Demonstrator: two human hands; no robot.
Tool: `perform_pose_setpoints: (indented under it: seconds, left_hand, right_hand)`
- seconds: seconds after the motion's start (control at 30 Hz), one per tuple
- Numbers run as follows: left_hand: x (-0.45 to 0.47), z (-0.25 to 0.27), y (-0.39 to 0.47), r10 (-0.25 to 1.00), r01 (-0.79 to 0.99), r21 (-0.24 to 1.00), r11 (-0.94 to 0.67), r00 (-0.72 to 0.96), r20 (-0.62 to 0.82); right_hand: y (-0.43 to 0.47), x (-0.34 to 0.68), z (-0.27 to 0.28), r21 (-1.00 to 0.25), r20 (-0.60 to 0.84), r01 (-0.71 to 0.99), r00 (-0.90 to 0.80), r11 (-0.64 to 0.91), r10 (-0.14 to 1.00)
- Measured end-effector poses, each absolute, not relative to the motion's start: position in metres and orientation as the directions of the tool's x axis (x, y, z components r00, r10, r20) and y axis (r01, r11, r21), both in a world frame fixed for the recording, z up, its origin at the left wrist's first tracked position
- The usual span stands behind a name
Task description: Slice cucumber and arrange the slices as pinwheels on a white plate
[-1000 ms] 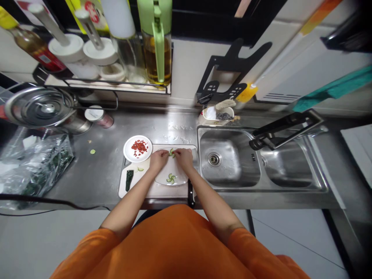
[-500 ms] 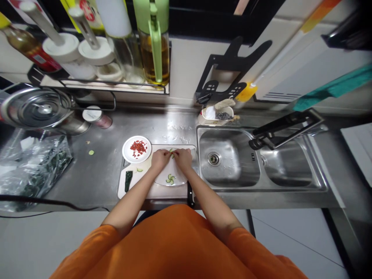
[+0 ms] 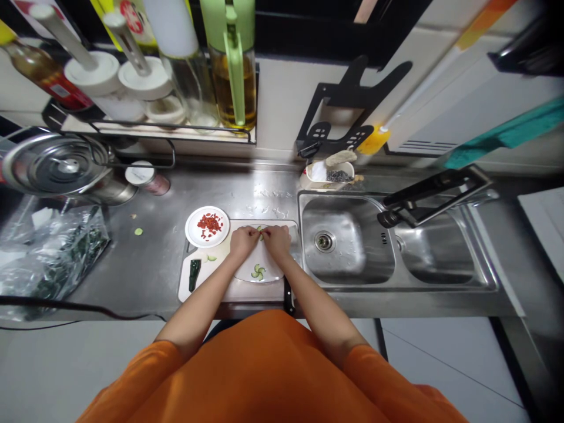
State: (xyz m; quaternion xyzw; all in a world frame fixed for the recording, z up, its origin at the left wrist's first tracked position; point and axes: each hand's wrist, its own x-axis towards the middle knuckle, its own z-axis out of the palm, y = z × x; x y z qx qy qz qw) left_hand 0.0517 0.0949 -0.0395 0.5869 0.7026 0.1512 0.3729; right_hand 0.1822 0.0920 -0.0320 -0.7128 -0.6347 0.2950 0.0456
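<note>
Both my left hand (image 3: 245,239) and my right hand (image 3: 277,239) are over the far part of a white plate (image 3: 247,271), fingertips pinched close together. Between them shows a small green cucumber slice (image 3: 261,234); the fingers partly hide it. Nearer me on the plate, several cucumber slices (image 3: 258,272) lie in a pinwheel. The plate rests on a white cutting board (image 3: 187,282). A dark green cucumber piece (image 3: 194,274) and a pale slice (image 3: 211,258) lie on the board, left of my left forearm. A black knife handle (image 3: 288,295) sticks out beside my right forearm.
A white dish (image 3: 190,229) of chopped red bits stands at the board's far left corner. The steel double sink (image 3: 348,252) lies to the right, with a black faucet (image 3: 423,197). A plastic bag of greens (image 3: 66,252), a lidded pot (image 3: 57,164) and a jar (image 3: 147,177) are left.
Hardly anything differs. My fingers have shifted very slightly around the cucumber slice; the pinwheel, plate and dish are in the same places.
</note>
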Motion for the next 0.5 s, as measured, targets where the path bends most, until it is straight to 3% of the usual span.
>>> perform_pose_setpoints:
  seconds: [0.5]
  left_hand:
    - [0.0541,-0.0420,0.0955,0.938,0.741,0.615,0.268,-0.056,-0.342]
  right_hand:
    - [0.0903,0.1813,-0.0333,-0.468,-0.332,0.865,0.018,-0.181,0.943]
